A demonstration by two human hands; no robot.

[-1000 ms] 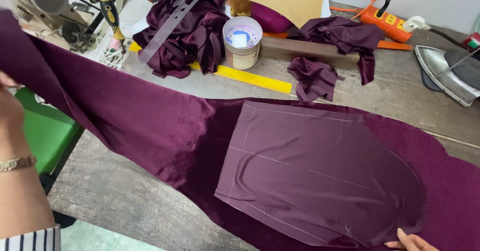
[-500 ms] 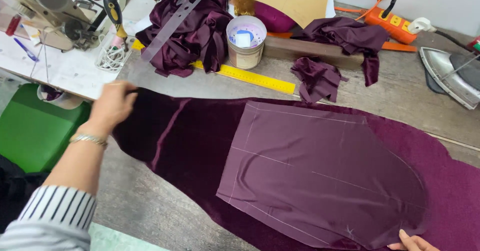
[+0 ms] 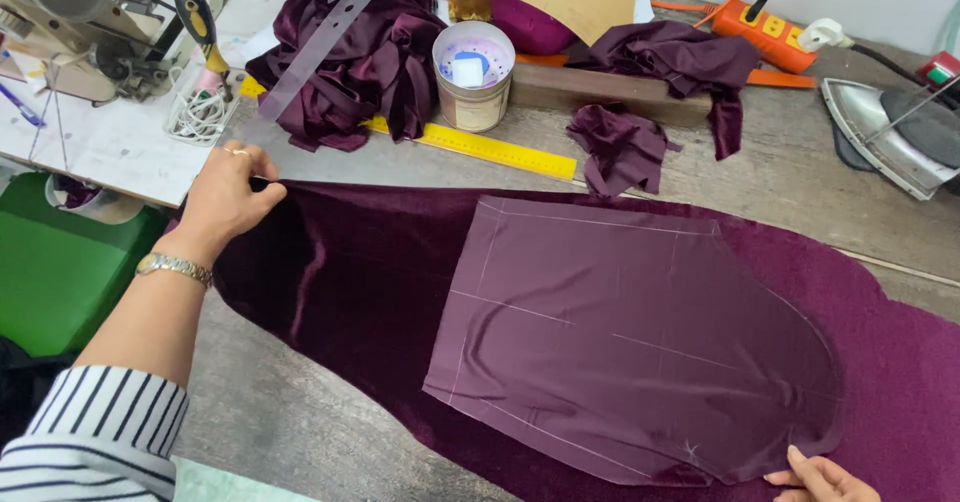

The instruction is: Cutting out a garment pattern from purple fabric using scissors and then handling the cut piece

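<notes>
Velvet (image 3: 340, 292): one dark purple length, spread flat on the table (image 3: 800, 192); left hand (image 3: 225, 197) closed on its edge. One lighter chalk-marked panel (image 3: 620, 332) lies on top, right fingertips (image 3: 815, 477) pressing its lower corner. Laying looks done; no cutting visible. Beyond the left hand: one yellow ruler (image 3: 480, 147), one tin (image 3: 473, 77).

Our left hand (image 3: 228, 197) reaches toward ten o'clock, forearm outstretched, fingers curled and pressing downward, a striped sleeve bunched at the elbow. Our right hand (image 3: 820, 480) barely shows at five o'clock, fingertips flat, pointing toward eleven.
</notes>
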